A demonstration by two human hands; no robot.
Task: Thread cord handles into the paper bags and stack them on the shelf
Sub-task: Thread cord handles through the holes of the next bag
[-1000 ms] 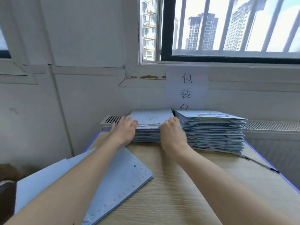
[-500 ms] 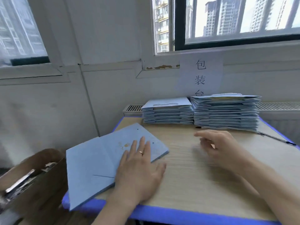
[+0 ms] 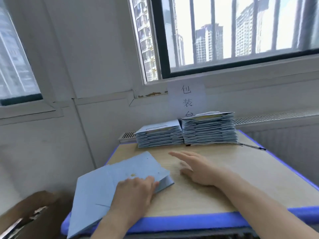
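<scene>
A flat light-blue paper bag (image 3: 110, 180) lies on the near left of the wooden table (image 3: 224, 178), hanging over its left edge. My left hand (image 3: 134, 192) rests on the bag near its right edge, fingers curled at that edge, which is lifted slightly. My right hand (image 3: 195, 168) hovers open over the table just right of the bag, fingers straight and pointing left. Two stacks of folded blue bags stand at the back: a lower left stack (image 3: 159, 137) and a taller right stack (image 3: 208, 129), each with a cord handle on top.
A dark cord (image 3: 252, 146) lies beside the right stack, toward the table's right edge. A brown cardboard box (image 3: 29, 216) sits below the table at the near left. A paper sign (image 3: 186, 99) hangs on the wall under the barred window.
Both hands left the rear stack and came back to the near table. My left hand slid to the loose bag's right edge; my right hand opened and moved toward the bag.
</scene>
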